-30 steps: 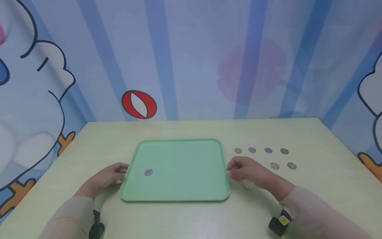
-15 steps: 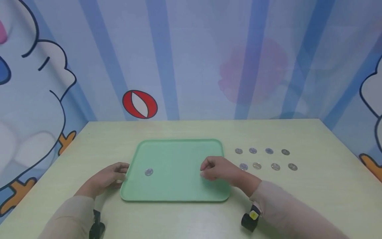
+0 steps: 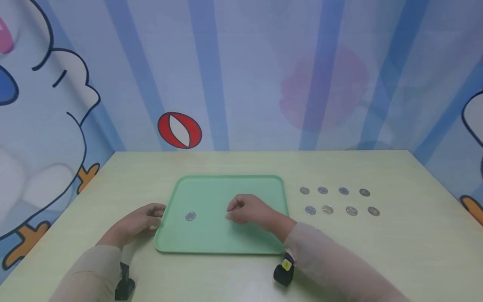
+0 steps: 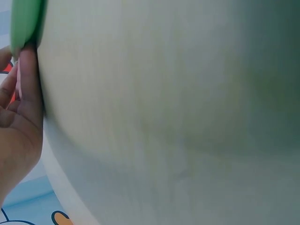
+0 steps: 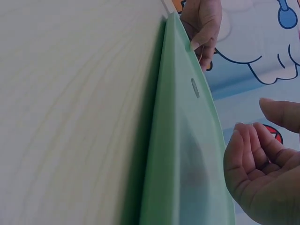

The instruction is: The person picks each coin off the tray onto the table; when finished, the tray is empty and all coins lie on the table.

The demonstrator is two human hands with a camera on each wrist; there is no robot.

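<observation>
A light green tray (image 3: 219,243) lies on the table. On its left part sits one silver coin (image 3: 190,216). My right hand (image 3: 250,209) is over the tray's middle, to the right of that coin. Its fingers are loosely curled; in the right wrist view, thumb and fingertips are apart and I see nothing between them. My left hand (image 3: 137,222) rests beside the tray's left edge, its fingertips touching the rim. The right wrist view also shows that coin (image 5: 195,88) and the left hand (image 5: 204,28) at the tray's far end.
Several coins (image 3: 327,209) lie in two rows on the pale table (image 3: 332,167), right of the tray. Behind the table hangs a blue striped cartoon backdrop (image 3: 256,84). Each wrist wears a small black device, such as the right one (image 3: 284,272).
My right hand has moved left, from the tray's right edge to over its middle, uncovering coins on the right. The left hand stays at the rim. The head view has shifted slightly.
</observation>
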